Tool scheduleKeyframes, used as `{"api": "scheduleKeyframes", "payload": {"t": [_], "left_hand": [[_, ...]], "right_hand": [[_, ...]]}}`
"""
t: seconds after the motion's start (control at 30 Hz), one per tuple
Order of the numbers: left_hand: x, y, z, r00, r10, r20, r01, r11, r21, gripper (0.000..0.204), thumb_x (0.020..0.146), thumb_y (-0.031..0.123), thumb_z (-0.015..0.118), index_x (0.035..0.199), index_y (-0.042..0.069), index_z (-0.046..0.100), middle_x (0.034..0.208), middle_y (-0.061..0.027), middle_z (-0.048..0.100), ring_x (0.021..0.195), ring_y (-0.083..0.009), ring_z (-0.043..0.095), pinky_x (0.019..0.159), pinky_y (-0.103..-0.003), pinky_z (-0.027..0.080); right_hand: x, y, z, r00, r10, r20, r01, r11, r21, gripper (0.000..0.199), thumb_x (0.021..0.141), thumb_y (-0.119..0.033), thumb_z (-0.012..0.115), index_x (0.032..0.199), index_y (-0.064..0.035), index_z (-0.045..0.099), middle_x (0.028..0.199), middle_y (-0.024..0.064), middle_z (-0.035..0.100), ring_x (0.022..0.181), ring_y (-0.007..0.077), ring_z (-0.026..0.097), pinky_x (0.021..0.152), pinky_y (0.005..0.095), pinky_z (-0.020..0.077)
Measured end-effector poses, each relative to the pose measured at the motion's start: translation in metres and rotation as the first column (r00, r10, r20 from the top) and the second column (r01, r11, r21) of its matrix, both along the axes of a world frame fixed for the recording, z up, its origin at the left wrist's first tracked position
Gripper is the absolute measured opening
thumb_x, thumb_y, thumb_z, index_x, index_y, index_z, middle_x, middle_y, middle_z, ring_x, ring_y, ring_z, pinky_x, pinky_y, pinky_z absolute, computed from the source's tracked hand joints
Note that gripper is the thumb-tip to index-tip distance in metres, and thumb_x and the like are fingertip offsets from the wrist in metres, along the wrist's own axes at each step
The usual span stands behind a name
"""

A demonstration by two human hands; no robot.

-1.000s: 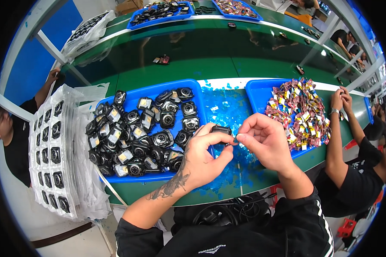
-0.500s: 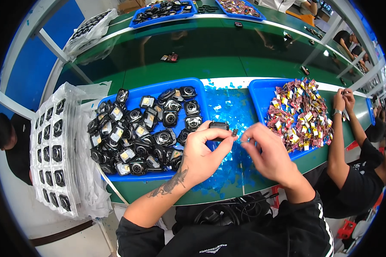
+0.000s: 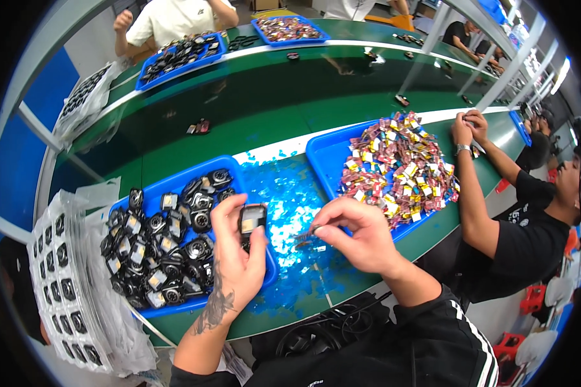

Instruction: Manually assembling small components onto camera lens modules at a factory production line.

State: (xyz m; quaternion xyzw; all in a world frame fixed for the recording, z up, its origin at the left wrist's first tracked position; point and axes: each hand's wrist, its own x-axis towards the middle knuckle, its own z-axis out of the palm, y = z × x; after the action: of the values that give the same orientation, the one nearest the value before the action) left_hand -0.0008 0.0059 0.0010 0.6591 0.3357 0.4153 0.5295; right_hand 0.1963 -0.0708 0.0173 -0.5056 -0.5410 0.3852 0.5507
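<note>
My left hand (image 3: pixel 235 248) is wrapped round a black smartwatch case (image 3: pixel 253 216), held upright with its open, pale-lined inside showing. To its right, my right hand (image 3: pixel 361 235) pinches a small dark piece (image 3: pixel 314 229) between thumb and forefinger; its kind is too small to make out. The two hands are apart, above a patch of small blue film scraps (image 3: pixel 284 187) on the green bench. Left of my left hand stands a blue tray (image 3: pixel 223 162) heaped with black watch cases (image 3: pixel 156 223). Beyond my right hand, another blue tray (image 3: pixel 323 145) holds a pile of small pink, yellow and white parts (image 3: pixel 400 168).
Stacked clear plastic trays (image 3: pixel 61 284) of watch cases stand at the left. A green conveyor belt (image 3: pixel 252 97) runs beyond the bench, carrying a few parts. At right, a co-worker's arms (image 3: pixel 474 187) reach over the bench. Cables (image 3: pixel 348 326) hang below its near edge.
My view has swung right. My hands have drawn apart, the left one tilting the watch case so its inside shows. My right hand now pinches a small dark piece.
</note>
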Motion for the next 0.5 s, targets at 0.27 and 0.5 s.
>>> {"api": "scheduleKeyframes", "payload": {"t": [0.27,0.5], "left_hand": [[0.001,-0.003,0.008,0.994,-0.079,-0.081,0.071,0.992,-0.1,0.029,0.083,-0.007,0.067,0.108,0.001,0.056,0.096,-0.0053,0.065,0.083,-0.0066,0.062,0.066,-0.018,0.044],[0.007,-0.001,-0.002,0.884,-0.254,0.392,0.372,0.89,-0.262,0.033,0.084,-0.006,0.068,0.116,-0.005,0.06,0.11,-0.0086,0.061,0.098,-0.0134,0.062,0.081,-0.025,0.051]], "right_hand": [[-0.006,0.001,0.003,0.912,0.048,0.407,-0.086,0.994,0.075,0.011,0.083,-0.006,0.07,0.092,-0.0052,0.063,0.108,0.0121,0.061,0.102,0.0284,0.061,0.084,0.0376,0.0499],[-0.014,0.005,-0.007,1.0,-0.024,0.003,0.024,0.999,-0.033,0.008,0.088,0.0,0.065,0.094,0.0039,0.061,0.089,0.0088,0.065,0.085,0.0162,0.068,0.076,0.0289,0.0575]]}}
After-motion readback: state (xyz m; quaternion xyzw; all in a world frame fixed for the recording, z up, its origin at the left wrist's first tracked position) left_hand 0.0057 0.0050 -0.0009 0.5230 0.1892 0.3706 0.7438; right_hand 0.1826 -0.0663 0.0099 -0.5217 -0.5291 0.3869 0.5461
